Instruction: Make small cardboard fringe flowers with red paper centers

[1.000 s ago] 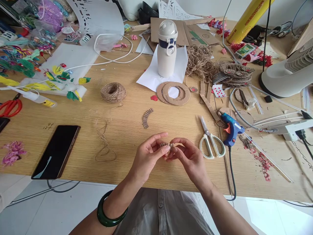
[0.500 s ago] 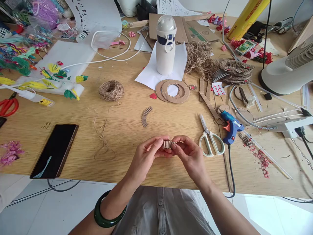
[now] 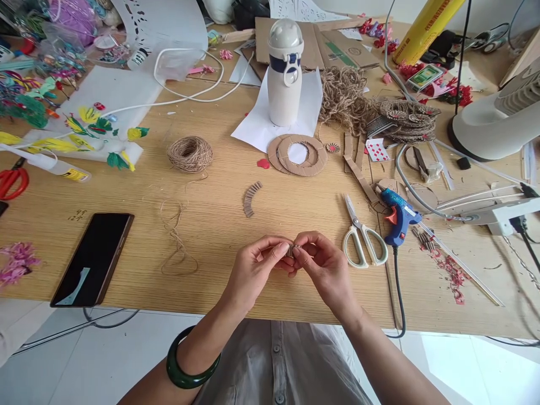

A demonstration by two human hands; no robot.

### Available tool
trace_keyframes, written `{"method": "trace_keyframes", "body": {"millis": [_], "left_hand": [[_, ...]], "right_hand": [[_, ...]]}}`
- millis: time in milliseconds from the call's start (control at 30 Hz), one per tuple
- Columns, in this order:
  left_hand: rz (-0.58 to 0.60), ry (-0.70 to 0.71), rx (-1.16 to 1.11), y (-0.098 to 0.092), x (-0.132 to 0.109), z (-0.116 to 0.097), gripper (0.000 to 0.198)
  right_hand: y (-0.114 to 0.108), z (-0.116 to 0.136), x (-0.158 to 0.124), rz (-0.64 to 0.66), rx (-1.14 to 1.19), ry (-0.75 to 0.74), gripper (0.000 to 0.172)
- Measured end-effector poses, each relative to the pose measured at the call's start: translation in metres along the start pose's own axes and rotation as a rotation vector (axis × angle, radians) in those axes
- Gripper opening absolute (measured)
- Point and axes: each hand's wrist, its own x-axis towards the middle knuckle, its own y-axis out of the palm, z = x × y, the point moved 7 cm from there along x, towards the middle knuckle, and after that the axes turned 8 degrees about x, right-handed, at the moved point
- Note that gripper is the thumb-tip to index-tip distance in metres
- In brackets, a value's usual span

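A small strip of corrugated cardboard [image 3: 290, 251] is pinched between my two hands above the front of the table; fingers cover most of it. My left hand [image 3: 264, 259] grips its left end with thumb and fingers, and my right hand [image 3: 319, 260] grips the right end. Beyond them lies a curved, ridged cardboard piece [image 3: 252, 198] flat on the wood. White-handled scissors [image 3: 363, 239] rest slightly open just right of my right hand, with a blue hot glue gun [image 3: 399, 216] beside them.
A twine ball [image 3: 190, 153] and a phone [image 3: 93, 259] lie to the left. Cardboard rings [image 3: 310, 169] sit before a white bottle [image 3: 285, 95] standing on paper. Tangled twine [image 3: 343, 101], a white fan base [image 3: 498, 124] and cables occupy the right side.
My hands have drawn closer together, and the ridged strip between them shows less than before, bunched between the fingertips. The view has shifted very slightly; the things on the table stay put.
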Motion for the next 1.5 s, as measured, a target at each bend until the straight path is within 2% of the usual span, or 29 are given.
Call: {"method": "trace_keyframes", "body": {"millis": [200,567,800,933,1067,1200,1300,1500], "left_hand": [[0.036,0.010,-0.003,0.002,-0.003,-0.001,0.021],[0.026,0.004,-0.066,0.002,-0.003,-0.001,0.026],[0.045,-0.017,-0.087,0.003,-0.001,0.000,0.040],[0.025,-0.010,0.040,0.001,0.000,0.002,0.028],[-0.029,-0.015,0.084,-0.003,0.001,0.004,0.026],[-0.057,0.000,0.073,-0.006,0.001,0.002,0.025],[-0.056,-0.014,0.042,-0.007,0.001,0.002,0.025],[-0.038,-0.081,-0.137,-0.008,0.004,0.006,0.021]], "right_hand": [[0.000,0.002,0.002,-0.005,-0.042,-0.029,0.020],[0.000,-0.001,0.005,-0.035,-0.150,-0.003,0.022],[-0.002,-0.002,0.007,-0.054,-0.173,-0.008,0.023],[-0.002,-0.003,0.007,-0.055,-0.154,-0.004,0.026],[-0.002,-0.004,0.007,-0.043,-0.141,-0.002,0.025],[-0.005,-0.004,0.006,-0.060,-0.122,0.018,0.025],[-0.003,-0.002,0.005,-0.027,-0.124,0.035,0.027],[0.002,-0.002,0.004,0.025,-0.033,0.077,0.027]]}}
